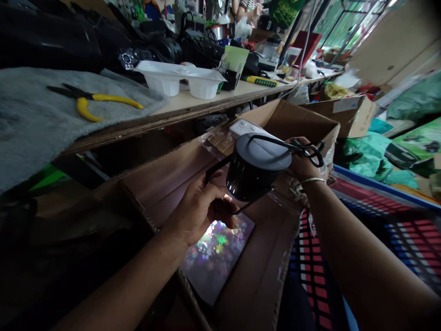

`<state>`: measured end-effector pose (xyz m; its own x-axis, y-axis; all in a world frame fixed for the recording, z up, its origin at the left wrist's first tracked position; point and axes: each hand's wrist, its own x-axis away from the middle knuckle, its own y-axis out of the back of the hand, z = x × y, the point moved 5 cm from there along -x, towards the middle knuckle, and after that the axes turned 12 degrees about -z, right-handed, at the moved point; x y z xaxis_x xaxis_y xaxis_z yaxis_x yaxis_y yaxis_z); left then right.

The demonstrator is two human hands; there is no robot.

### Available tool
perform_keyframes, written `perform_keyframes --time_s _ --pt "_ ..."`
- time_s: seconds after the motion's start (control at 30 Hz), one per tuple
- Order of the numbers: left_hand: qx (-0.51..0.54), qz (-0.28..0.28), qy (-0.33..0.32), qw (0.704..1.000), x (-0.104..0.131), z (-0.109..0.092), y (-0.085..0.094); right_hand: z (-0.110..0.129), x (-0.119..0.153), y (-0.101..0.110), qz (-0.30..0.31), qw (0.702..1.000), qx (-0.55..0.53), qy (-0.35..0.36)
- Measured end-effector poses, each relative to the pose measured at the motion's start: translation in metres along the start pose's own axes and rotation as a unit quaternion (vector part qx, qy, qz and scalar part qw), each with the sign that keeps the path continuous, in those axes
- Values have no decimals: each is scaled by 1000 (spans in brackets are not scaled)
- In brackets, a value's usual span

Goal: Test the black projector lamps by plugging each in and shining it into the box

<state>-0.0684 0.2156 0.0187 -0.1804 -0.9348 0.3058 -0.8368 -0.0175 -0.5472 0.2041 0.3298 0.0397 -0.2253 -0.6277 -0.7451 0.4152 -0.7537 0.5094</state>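
Over an open cardboard box hangs a black round projector light, tilted, its grey flat back up and a thin black bracket around it. My left hand has its fingers closed on the bracket side, below and left of the housing. At the far side of the light, my right hand is closed around its bundled black cord; some of its fingers are hidden. Coloured light spots fall on a pale flat sheet in the box. A white power strip lies behind the light.
On the left bench, yellow-handled pliers rest on a grey cloth, near a white plastic tray. A blue-rimmed plastic basket stands at right. More boxes and green bags lie beyond. A person is far back.
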Motion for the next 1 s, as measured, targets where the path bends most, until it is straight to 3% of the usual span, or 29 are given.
perform_keyframes --time_s 0.23,1.0 --pt "0 7 4 1000 0 0 0 7 2 5 -6 998 -1 -58" --pt "7 6 3 1000 1 -1 0 -3 1 3 -10 998 4 -56"
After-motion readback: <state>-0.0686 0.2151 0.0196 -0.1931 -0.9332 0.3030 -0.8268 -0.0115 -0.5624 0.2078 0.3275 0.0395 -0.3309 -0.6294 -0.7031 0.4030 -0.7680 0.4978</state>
